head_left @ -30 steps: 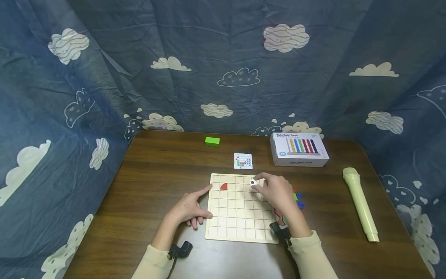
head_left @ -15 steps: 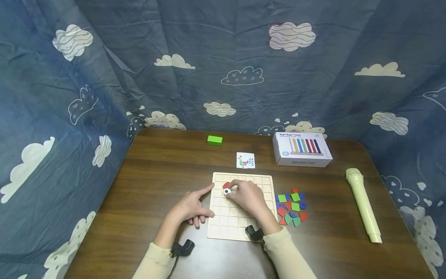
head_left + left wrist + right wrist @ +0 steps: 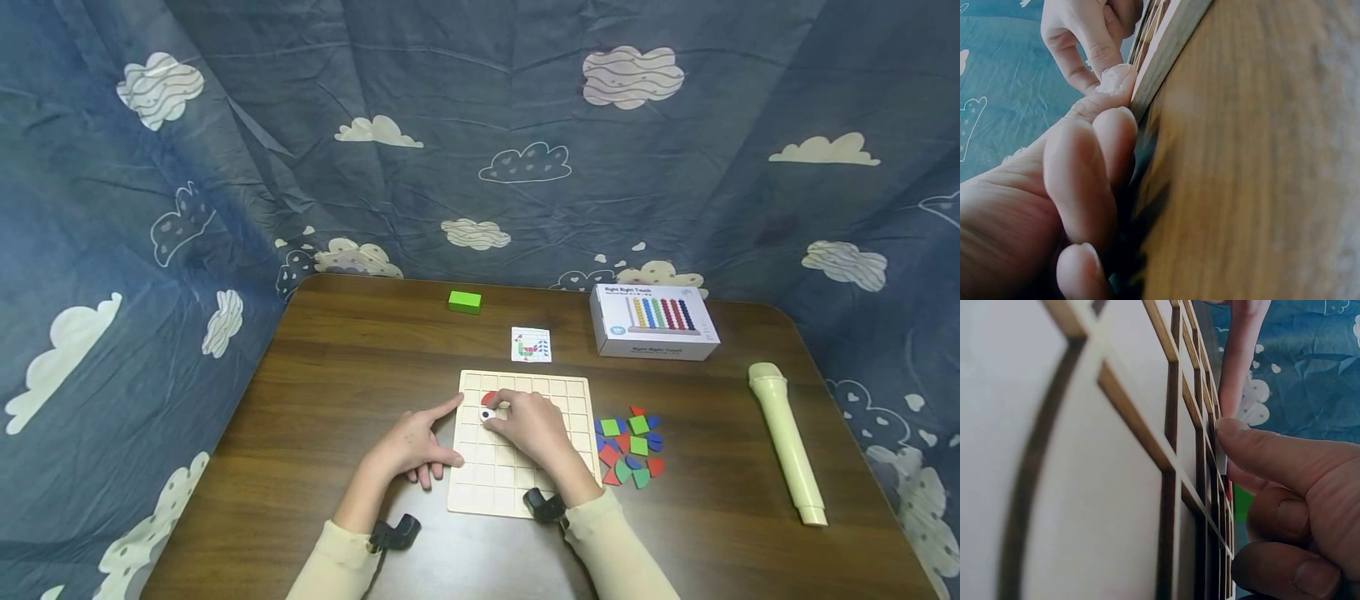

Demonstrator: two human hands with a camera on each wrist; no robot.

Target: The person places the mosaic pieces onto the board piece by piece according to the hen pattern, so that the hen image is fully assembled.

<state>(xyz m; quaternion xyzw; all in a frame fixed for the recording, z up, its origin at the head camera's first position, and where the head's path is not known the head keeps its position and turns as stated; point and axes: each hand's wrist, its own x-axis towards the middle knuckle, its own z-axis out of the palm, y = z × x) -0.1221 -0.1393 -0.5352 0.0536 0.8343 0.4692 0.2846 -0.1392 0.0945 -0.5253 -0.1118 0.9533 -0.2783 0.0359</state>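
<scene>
A square wooden grid board [image 3: 480,482] lies on the table. My right hand [image 3: 532,427] reaches over it and pinches a small white piece with a black dot [image 3: 487,414] between thumb and index finger, at a cell near the upper left. A red curved piece [image 3: 488,398] sits in the grid just beyond, partly covered by the fingers. My left hand [image 3: 408,443] is at the board's left side, index finger and thumb spread against its edge. In the left wrist view the thumb touches the board's side [image 3: 1166,59]; the other fingers bend loosely over the table.
Several red, green and blue flat pieces [image 3: 628,447] lie loose right of the board. Behind it are a printed pattern card [image 3: 531,344], a green block [image 3: 465,302] and a white box [image 3: 654,323]. A pale yellow microphone-shaped tube [image 3: 787,446] lies far right.
My right hand has carried the white dotted piece left from the board's upper right to beside the red piece, uncovering the loose pieces. My left hand keeps its place at the board's edge.
</scene>
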